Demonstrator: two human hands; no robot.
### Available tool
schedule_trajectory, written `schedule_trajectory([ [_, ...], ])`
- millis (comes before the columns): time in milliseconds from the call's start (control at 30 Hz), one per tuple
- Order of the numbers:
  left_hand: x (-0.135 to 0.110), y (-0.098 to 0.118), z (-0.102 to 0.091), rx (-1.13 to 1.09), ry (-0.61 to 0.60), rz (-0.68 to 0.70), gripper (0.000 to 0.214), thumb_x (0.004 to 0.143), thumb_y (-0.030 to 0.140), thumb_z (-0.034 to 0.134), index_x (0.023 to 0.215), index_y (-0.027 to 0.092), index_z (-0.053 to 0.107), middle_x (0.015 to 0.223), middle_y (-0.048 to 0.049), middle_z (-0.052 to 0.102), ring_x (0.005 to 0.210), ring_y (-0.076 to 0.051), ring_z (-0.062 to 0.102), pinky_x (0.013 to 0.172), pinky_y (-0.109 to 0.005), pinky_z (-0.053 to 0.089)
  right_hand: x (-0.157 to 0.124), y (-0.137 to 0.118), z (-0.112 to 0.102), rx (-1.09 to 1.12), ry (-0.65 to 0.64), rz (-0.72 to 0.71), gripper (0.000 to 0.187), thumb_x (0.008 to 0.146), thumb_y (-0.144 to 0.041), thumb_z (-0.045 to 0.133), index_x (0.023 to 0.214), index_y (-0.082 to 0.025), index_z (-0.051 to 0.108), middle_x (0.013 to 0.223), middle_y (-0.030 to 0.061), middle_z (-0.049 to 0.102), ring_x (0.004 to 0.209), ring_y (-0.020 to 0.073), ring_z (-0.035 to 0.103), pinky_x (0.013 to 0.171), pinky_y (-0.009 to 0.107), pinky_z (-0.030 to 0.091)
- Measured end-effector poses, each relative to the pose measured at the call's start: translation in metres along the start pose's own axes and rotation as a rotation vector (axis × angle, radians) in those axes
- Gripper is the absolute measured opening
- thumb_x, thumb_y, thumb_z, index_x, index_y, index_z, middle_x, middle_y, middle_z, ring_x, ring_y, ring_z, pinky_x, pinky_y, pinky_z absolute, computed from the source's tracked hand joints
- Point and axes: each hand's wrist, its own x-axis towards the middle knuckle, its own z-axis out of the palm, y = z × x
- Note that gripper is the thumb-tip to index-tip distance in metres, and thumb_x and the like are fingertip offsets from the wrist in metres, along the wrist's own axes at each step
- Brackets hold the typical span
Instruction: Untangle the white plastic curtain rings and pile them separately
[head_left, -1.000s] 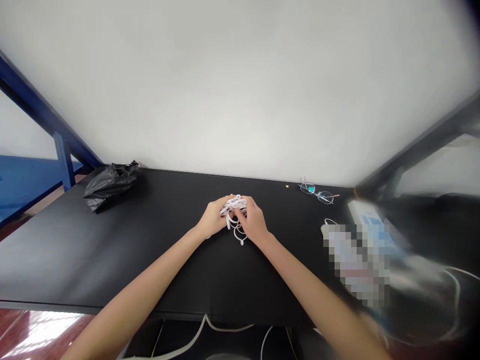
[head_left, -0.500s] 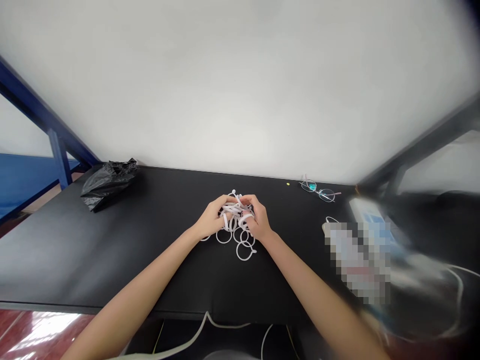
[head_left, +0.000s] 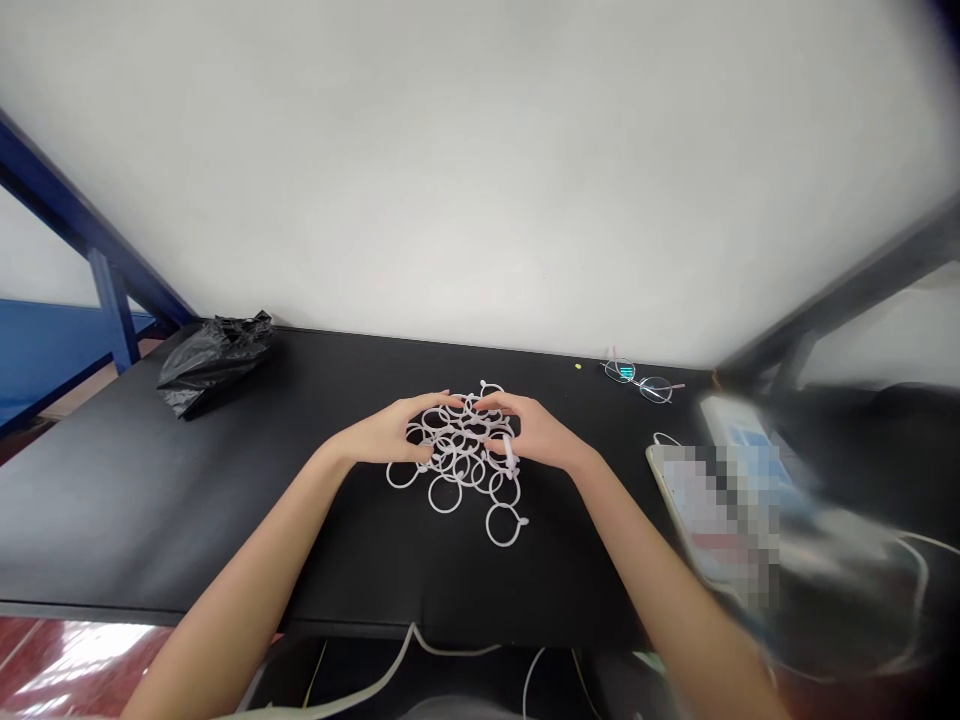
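Several white plastic rings with small end tabs (head_left: 466, 440) lie spread in a loose, overlapping heap on the black table (head_left: 337, 560). One ring (head_left: 522, 522) lies a little apart at the near right of the heap. My left hand (head_left: 384, 430) rests at the left side, fingers stretched over the rings and thumb apart, touching the edge of the heap. On the right side, my right hand (head_left: 538, 430) curves over the rings, fingers and thumb spread. One ring stands tilted by its thumb; whether it hangs on the thumb is unclear.
A crumpled black plastic bag (head_left: 217, 362) sits at the back left. Glasses (head_left: 637, 383) lie at the back right, near a small yellow-green bit (head_left: 578, 366). A phone (head_left: 679, 520), partly pixelated, and a blurred white box (head_left: 739, 430) lie right. A white cable (head_left: 412, 640) crosses the front edge.
My hands have moved apart, from bunching the rings to lying at either side of them. The rings have spread out flatter and wider, and one sits nearer the front.
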Motion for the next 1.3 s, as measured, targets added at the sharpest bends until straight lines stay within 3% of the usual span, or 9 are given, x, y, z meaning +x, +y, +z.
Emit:
schedule_trajectory([
  [133, -0.006, -0.002, -0.001, 0.134, -0.055, -0.186, 0.102, 0.066, 0.054, 0.079, 0.151, 0.031, 0.027, 0.162, -0.0108, 0.019, 0.149, -0.038, 0.011, 0.115, -0.057, 0.027, -0.016, -0.009, -0.015, -0.09, -0.093, 0.07, 0.061, 0.074, -0.022, 0.071, 0.132, -0.03, 0.055, 0.139, 0.0047, 0.055, 0.131, 0.0271, 0.05, 0.112, 0.049, 0.038],
  [267, -0.003, -0.004, 0.009, 0.224, -0.145, -0.207, 0.13, 0.055, 0.07, 0.077, 0.156, 0.032, 0.005, 0.164, -0.0104, -0.005, 0.149, -0.039, -0.008, 0.117, -0.061, 0.009, -0.034, -0.007, -0.01, -0.222, -0.319, 0.223, 0.128, 0.054, -0.047, 0.088, 0.155, -0.033, 0.012, 0.164, 0.0097, -0.009, 0.149, 0.0397, -0.005, 0.117, 0.062, 0.013],
  [400, 0.004, -0.009, 0.022, 0.267, -0.129, -0.131, 0.132, 0.056, 0.074, 0.074, 0.156, 0.03, 0.0, 0.164, -0.009, -0.002, 0.15, -0.037, -0.006, 0.119, -0.058, -0.002, -0.038, 0.005, 0.014, -0.322, -0.251, 0.223, 0.131, 0.061, -0.061, 0.08, 0.155, -0.032, -0.007, 0.16, 0.0067, -0.026, 0.147, 0.0357, -0.022, 0.118, 0.061, 0.006],
  [533, 0.01, -0.016, 0.031, 0.284, -0.061, -0.072, 0.118, 0.061, 0.072, 0.072, 0.155, 0.029, 0.015, 0.162, -0.0094, 0.018, 0.149, -0.036, 0.01, 0.119, -0.057, -0.001, -0.023, 0.02, 0.033, -0.39, -0.139, 0.106, 0.127, 0.061, -0.067, 0.077, 0.156, -0.027, 0.002, 0.163, 0.0114, -0.014, 0.149, 0.0355, -0.013, 0.119, 0.058, 0.008],
  [600, 0.012, -0.019, 0.035, 0.295, 0.002, -0.053, 0.108, 0.063, 0.068, 0.074, 0.151, 0.025, 0.027, 0.159, -0.0122, 0.027, 0.147, -0.037, 0.018, 0.119, -0.056, 0.005, -0.013, 0.027, 0.039, -0.414, -0.079, 0.0, 0.119, 0.063, -0.065, 0.077, 0.155, -0.026, 0.012, 0.164, 0.0134, 0.004, 0.15, 0.0356, 0.003, 0.119, 0.056, 0.01],
  [833, 0.021, -0.019, 0.045, 0.231, 0.21, 0.049, 0.044, 0.079, 0.044, 0.067, 0.115, 0.019, 0.059, 0.112, -0.0089, 0.063, 0.099, -0.026, 0.055, 0.09, -0.039, 0.046, 0.005, 0.033, 0.051, -0.376, 0.201, -0.201, 0.066, 0.07, -0.039, 0.078, 0.129, -0.02, 0.055, 0.123, 0.0123, 0.06, 0.108, 0.0311, 0.056, 0.094, 0.047, 0.045],
  [1000, 0.023, -0.016, 0.048, 0.208, 0.283, 0.056, 0.021, 0.086, 0.036, 0.06, 0.1, 0.02, 0.064, 0.096, -0.0049, 0.067, 0.085, -0.021, 0.055, 0.079, -0.034, 0.047, 0.004, 0.033, 0.054, -0.242, 0.347, -0.196, 0.029, 0.078, -0.021, 0.067, 0.106, -0.022, 0.064, 0.101, 0.0067, 0.065, 0.093, 0.0248, 0.062, 0.085, 0.039, 0.05],
  [1167, 0.022, -0.017, 0.044, 0.099, 0.323, -0.001, 0.028, 0.086, 0.033, 0.062, 0.111, 0.021, 0.063, 0.111, -0.0059, 0.068, 0.099, -0.022, 0.06, 0.088, -0.036, 0.048, 0.004, 0.036, 0.053, -0.085, 0.433, -0.207, 0.025, 0.081, -0.023, 0.066, 0.106, -0.022, 0.065, 0.102, 0.0071, 0.066, 0.089, 0.0222, 0.065, 0.081, 0.036, 0.053],
  [1300, 0.01, -0.014, 0.022, 0.092, 0.183, -0.028, 0.048, 0.084, 0.041, 0.065, 0.128, 0.024, 0.056, 0.129, -0.0065, 0.062, 0.118, -0.025, 0.057, 0.101, -0.039, 0.045, -0.001, 0.031, 0.047, 0.017, 0.384, -0.164, 0.031, 0.078, -0.021, 0.067, 0.109, -0.022, 0.065, 0.108, 0.0076, 0.066, 0.095, 0.0219, 0.066, 0.084, 0.036, 0.053],
])
